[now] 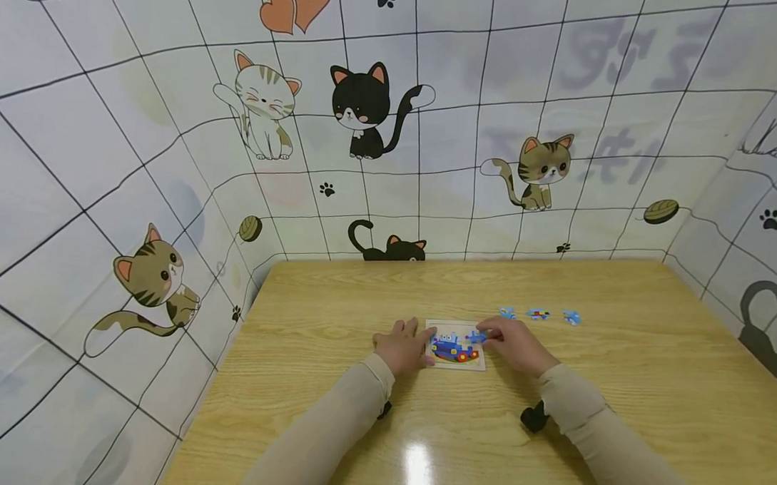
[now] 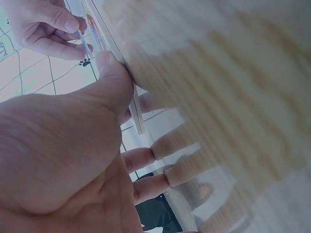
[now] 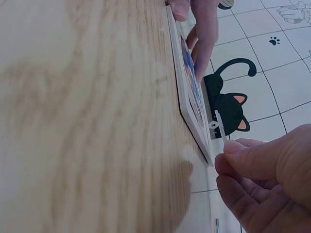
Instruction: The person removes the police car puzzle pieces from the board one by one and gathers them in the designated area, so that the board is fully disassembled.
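A small jigsaw puzzle in a pale frame (image 1: 456, 367) lies on the wooden table, its picture a blue vehicle with red and yellow wheels. At its left side rests my left hand (image 1: 400, 346), fingers spread on the table. In the left wrist view, the thumb (image 2: 114, 80) of that hand touches the frame's edge. My right hand (image 1: 516, 345) pinches a blue puzzle piece (image 1: 476, 337) over the puzzle's upper right part. Edge-on in the right wrist view, the thin piece (image 3: 220, 127) is held between thumb and fingers, apart from the frame.
Behind the right hand lie three loose puzzle pieces in a row: a left one (image 1: 507, 313), a middle one (image 1: 538, 314) and a right one (image 1: 571, 317). A cloth wall with cat drawings (image 1: 361, 113) stands along the table's back edge.
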`<action>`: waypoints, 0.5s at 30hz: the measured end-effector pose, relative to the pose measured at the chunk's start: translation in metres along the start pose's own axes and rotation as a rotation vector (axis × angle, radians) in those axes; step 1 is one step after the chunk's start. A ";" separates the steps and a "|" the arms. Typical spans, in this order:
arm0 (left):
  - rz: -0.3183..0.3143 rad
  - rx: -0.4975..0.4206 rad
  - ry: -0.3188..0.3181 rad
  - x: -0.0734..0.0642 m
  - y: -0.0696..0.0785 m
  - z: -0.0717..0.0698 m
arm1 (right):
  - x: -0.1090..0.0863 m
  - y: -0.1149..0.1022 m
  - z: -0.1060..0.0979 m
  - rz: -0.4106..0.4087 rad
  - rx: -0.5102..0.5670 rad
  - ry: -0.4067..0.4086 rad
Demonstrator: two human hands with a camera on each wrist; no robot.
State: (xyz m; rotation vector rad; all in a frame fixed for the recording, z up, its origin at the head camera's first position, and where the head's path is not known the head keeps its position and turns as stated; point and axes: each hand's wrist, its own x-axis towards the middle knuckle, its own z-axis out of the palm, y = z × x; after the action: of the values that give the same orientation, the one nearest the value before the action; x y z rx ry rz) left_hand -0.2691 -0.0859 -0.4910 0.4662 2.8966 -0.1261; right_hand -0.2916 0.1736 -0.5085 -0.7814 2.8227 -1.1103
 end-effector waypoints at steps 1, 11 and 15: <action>0.000 -0.003 0.001 0.000 0.000 0.000 | -0.001 0.001 -0.001 0.006 0.005 0.002; -0.007 0.006 -0.003 -0.001 0.001 -0.002 | -0.008 0.012 -0.014 0.047 -0.011 0.044; -0.005 0.011 -0.004 -0.001 0.001 0.000 | -0.011 0.018 -0.019 0.050 -0.020 0.059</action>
State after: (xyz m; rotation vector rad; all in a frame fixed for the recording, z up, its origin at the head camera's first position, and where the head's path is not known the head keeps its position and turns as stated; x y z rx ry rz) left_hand -0.2679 -0.0850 -0.4904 0.4597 2.8948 -0.1440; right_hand -0.2930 0.2018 -0.5074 -0.6865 2.8885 -1.1176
